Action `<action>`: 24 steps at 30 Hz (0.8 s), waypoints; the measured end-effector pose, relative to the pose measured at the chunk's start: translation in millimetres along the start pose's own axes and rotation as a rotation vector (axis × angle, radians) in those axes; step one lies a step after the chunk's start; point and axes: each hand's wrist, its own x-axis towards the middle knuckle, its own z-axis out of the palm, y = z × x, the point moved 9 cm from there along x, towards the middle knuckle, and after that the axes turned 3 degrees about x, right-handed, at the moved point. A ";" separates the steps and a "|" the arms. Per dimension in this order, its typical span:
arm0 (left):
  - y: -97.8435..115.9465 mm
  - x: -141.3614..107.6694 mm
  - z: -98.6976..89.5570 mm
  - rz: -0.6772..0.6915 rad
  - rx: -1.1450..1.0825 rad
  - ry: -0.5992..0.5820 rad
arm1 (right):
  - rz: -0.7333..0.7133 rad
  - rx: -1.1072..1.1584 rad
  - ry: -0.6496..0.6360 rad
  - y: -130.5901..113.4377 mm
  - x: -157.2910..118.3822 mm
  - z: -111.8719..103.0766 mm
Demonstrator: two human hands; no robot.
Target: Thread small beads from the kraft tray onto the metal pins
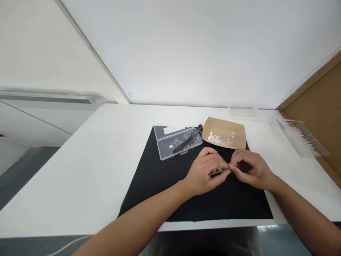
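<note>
Above the black mat (160, 192), my left hand (204, 172) is closed around a narrow tan strip (217, 170) with several small dark round studs along it. Fingers cover part of the strip. At its right end the thumb and fingertips of my right hand (249, 169) pinch together, touching the left fingertips. Whatever sits in that pinch is too small and covered to make out. Just beyond my left hand, a dark curved nail file (188, 139) lies across an open clear plastic case (166, 153) holding clear nail tips (176, 141).
A brown paper tray (238, 133) with small white bits (214, 138) stands behind my hands. Clear plastic trays (301, 138) lie at the right near a brown board (319, 103). A white wall (199, 53) closes off the back of the white table (98, 170).
</note>
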 end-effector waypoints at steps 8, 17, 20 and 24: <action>4.9 0.8 -0.4 0.036 0.031 -0.007 | -0.004 0.000 -0.035 1.6 -0.7 0.5; 7.5 -1.5 3.3 0.075 0.081 -0.052 | -0.003 0.007 -0.130 -5.9 -1.4 -0.6; 5.2 -1.4 3.6 0.057 0.090 -0.058 | -0.011 0.006 -0.127 -5.9 -0.7 -0.9; 3.8 -2.7 4.0 0.063 0.091 -0.052 | -0.010 -0.031 -0.113 -0.9 -0.6 -0.4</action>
